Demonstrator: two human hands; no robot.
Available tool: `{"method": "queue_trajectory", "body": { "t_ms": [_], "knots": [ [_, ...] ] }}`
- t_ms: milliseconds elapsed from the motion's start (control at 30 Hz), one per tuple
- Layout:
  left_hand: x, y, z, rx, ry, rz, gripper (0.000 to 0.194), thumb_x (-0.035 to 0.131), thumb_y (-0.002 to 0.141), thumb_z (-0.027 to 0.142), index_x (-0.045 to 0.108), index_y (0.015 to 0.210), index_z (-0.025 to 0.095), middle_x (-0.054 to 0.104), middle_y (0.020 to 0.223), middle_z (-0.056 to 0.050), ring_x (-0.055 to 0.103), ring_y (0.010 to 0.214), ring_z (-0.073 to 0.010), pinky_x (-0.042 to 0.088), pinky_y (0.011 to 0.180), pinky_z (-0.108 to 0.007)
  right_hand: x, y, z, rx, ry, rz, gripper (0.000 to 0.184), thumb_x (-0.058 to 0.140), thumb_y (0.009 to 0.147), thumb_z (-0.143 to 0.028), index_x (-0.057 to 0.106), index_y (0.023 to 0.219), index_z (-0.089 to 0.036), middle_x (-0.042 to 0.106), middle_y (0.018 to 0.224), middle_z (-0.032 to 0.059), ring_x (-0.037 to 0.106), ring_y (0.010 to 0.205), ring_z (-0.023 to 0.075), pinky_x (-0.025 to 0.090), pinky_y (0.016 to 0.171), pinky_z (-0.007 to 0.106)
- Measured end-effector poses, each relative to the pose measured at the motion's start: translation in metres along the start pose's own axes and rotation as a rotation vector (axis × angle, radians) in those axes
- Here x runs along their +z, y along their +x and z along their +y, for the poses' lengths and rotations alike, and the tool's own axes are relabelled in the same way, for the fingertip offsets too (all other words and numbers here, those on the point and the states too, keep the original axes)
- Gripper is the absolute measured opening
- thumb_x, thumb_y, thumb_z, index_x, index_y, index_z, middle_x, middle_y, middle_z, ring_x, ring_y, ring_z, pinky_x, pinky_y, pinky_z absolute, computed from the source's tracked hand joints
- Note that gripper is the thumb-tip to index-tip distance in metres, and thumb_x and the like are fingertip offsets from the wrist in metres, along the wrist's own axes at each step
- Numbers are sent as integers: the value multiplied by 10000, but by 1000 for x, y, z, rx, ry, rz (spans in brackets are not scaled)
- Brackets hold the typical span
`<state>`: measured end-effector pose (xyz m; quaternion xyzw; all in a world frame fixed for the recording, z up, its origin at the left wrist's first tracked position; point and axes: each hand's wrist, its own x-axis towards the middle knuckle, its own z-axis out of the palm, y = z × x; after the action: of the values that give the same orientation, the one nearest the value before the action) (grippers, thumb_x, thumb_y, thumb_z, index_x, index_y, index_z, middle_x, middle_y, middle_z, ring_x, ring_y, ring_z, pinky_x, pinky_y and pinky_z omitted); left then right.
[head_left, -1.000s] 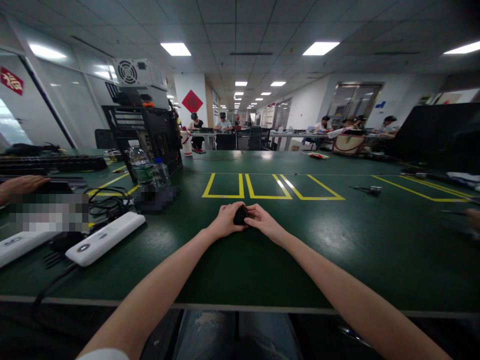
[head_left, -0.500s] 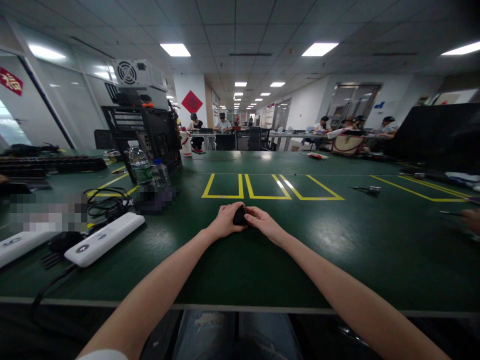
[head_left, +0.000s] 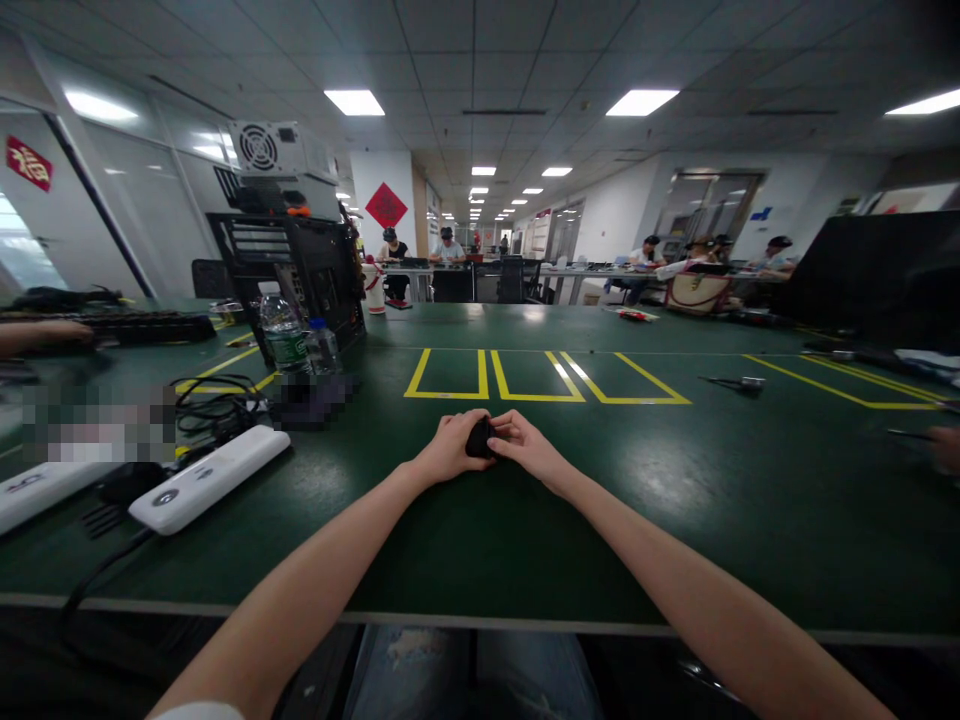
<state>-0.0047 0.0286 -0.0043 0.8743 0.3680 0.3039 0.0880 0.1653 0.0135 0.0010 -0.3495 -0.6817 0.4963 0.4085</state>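
Observation:
A small black rounded object [head_left: 478,438] is held just above or on the green table, in front of my body; its kind is hard to make out. My left hand [head_left: 452,446] wraps round it from the left, thumb below and fingers over the top. From the right, my right hand [head_left: 525,447] pinches at its edge, with thumb and fingertips against it. Much of the object is hidden by the fingers. Just beyond the hands, yellow tape outlines [head_left: 495,396] mark the green table [head_left: 480,540].
On the left lie a white power strip [head_left: 210,480], black cables [head_left: 217,395] and two plastic bottles [head_left: 281,330], before an open computer case [head_left: 300,270]. Another person's hand [head_left: 52,335] is at far left, another [head_left: 946,450] at the right edge. A dark metal-ended tool [head_left: 742,384] lies right.
My hands keep their hold on the black object, with the right fingers shifting slightly. At far left, another person's hand and forearm have come further into view over the dark items.

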Motion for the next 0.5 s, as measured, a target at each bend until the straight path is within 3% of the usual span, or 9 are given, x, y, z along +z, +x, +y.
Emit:
{"method": "queue_trajectory", "body": {
  "t_ms": [267,500],
  "knots": [
    [-17,-8,19,4,-95,24,565,630,624,317,343,1104,237,496,1045,-23,479,963,-200,286,871,-344,3,-10,-15,-88,-80,-47,318,524,742,-270,412,1036,-228,491,984,30,521,924,172,425,825,381],
    [-6,-8,8,-59,-101,-21,550,639,615,328,366,1083,236,509,1010,-20,496,928,-210,305,850,-361,3,-10,-7,-72,-17,-103,285,571,705,-206,437,957,-212,472,1040,22,482,1026,177,386,899,383]
  ]
}}
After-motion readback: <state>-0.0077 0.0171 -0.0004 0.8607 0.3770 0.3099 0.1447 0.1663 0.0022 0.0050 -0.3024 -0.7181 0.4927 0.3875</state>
